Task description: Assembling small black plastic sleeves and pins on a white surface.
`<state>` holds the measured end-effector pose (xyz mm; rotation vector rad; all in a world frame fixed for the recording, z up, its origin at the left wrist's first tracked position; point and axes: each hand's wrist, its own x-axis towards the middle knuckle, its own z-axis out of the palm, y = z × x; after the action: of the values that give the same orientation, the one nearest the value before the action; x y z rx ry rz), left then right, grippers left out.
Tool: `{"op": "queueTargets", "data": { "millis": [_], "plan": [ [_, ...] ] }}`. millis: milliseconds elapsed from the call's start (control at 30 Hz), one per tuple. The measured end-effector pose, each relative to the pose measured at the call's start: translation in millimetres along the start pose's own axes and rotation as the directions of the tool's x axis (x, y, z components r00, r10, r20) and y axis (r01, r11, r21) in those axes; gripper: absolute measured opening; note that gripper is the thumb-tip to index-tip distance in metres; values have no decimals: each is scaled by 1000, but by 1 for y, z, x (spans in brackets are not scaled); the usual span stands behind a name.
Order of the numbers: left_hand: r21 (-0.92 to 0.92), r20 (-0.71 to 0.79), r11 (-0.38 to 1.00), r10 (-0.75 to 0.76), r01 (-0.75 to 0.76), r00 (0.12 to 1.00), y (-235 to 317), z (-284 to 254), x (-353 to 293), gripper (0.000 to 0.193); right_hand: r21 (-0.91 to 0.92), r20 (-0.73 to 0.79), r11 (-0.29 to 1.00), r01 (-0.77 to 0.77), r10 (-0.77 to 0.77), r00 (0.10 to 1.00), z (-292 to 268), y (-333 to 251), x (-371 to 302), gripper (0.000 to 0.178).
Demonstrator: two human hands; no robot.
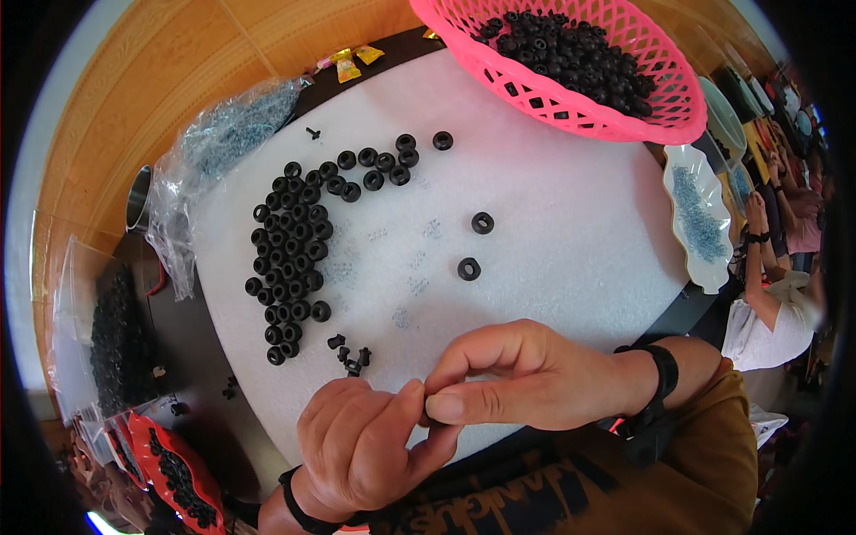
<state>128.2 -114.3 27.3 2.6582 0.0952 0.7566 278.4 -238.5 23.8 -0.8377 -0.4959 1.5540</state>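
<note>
Near the front edge of the white padded mat, my two hands meet with fingertips together. My left hand is closed, thumb and finger pinching from the left. My right hand pinches from the right, its thumb over a small black part. Most of that part is hidden by the fingers. Just beyond my left hand lie several small black plugs. Farther left, black rubber rings stand in a dense cluster that curves away to the right. Two single rings sit apart near the middle.
A pink lattice basket of black pieces stands at the far right. Clear tiny bits fill a white scalloped dish and a plastic bag. A red tray of black parts is at lower left. Another person sits at right.
</note>
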Motion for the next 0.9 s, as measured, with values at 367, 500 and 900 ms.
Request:
{"op": "queueTargets", "data": {
  "millis": [367, 500, 900],
  "plan": [
    [158, -27, 985, 76, -70, 997, 1, 3, -1, 29, -279, 31, 945, 170, -169, 985, -9, 4, 3, 18],
    [152, -45, 987, 62, -54, 997, 0, 3, 0, 29, -250, 27, 952, 176, -175, 984, -9, 7, 2, 18],
    [260, 208, 963, 17, -72, 978, 3, -3, 2, 42, -222, 15, 967, 127, -127, 992, -6, 9, 0, 18]
  ]
}}
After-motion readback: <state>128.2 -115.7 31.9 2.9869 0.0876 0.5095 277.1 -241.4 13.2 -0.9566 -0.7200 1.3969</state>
